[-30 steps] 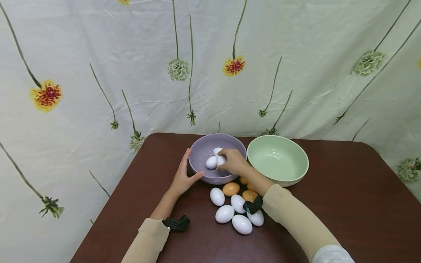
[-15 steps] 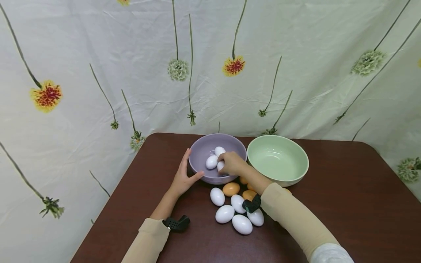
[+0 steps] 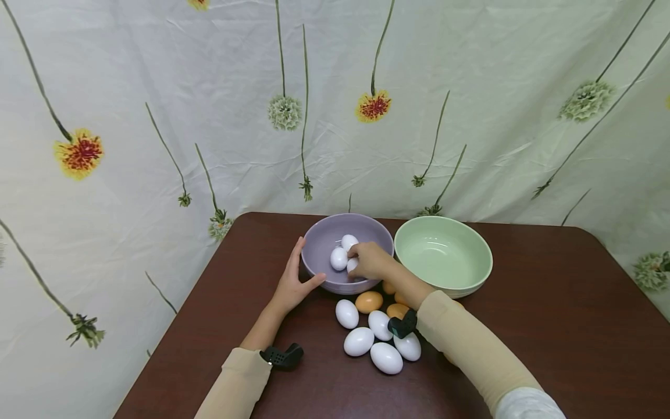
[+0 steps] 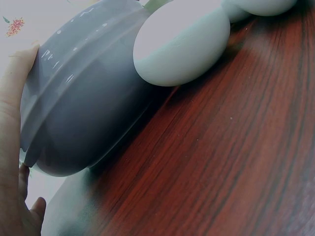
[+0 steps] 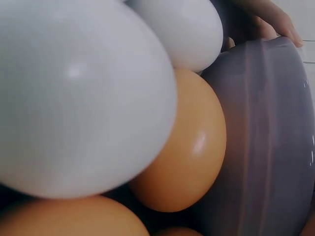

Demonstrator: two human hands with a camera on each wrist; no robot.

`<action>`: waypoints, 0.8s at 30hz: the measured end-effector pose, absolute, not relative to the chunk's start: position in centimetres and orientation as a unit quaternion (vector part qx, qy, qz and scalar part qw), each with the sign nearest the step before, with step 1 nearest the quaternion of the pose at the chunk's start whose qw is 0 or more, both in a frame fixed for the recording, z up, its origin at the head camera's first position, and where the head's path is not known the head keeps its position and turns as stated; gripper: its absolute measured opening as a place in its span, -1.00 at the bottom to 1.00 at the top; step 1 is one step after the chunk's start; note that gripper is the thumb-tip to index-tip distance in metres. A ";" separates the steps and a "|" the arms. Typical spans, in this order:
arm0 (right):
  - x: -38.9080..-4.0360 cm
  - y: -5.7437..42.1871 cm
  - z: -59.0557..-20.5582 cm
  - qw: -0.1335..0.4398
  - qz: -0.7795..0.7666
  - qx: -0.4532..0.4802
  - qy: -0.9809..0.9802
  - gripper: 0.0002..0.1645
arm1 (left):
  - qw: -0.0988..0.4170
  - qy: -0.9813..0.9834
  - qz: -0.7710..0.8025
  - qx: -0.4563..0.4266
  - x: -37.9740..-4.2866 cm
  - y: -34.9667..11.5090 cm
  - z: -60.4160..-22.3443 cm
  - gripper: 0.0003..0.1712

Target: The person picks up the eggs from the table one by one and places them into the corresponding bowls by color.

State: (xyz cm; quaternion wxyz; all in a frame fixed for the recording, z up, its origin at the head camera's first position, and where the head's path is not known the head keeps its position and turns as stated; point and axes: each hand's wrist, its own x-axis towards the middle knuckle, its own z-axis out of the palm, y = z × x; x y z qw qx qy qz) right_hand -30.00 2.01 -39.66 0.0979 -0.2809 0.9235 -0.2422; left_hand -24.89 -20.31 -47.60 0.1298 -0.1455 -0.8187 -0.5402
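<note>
A purple bowl (image 3: 320,247) stands near the back of the table, with white eggs inside it. My right hand (image 3: 371,260) reaches into it and holds a white egg (image 3: 352,265) low in the bowl; its fingers partly cover that egg. Two more white eggs, one nearer (image 3: 339,259) and one farther back (image 3: 349,242), lie beside it. My left hand (image 3: 289,286) rests against the bowl's left side, thumb and fingers spread along the rim. The left wrist view has the outside of the bowl (image 4: 93,93) close up. My right hand is out of the right wrist view.
In front of the purple bowl lie several white eggs (image 3: 386,358) and several brown eggs (image 3: 369,302), partly under my right forearm. A green bowl (image 3: 439,256) stands right beside the purple one. The dark brown table (image 3: 565,314) ends at a flowered cloth (image 3: 335,145) behind.
My right hand has lowered its white egg slightly toward the front of the purple bowl. The two eggs beside it have shifted and rolled a little. My left hand stays put.
</note>
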 end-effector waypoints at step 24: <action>-29.0 4.3 -36.8 0.131 -0.382 -0.308 0.861 -0.35 | 0.111 -0.824 -0.539 -0.134 -23.7 -19.8 -45.6 0.12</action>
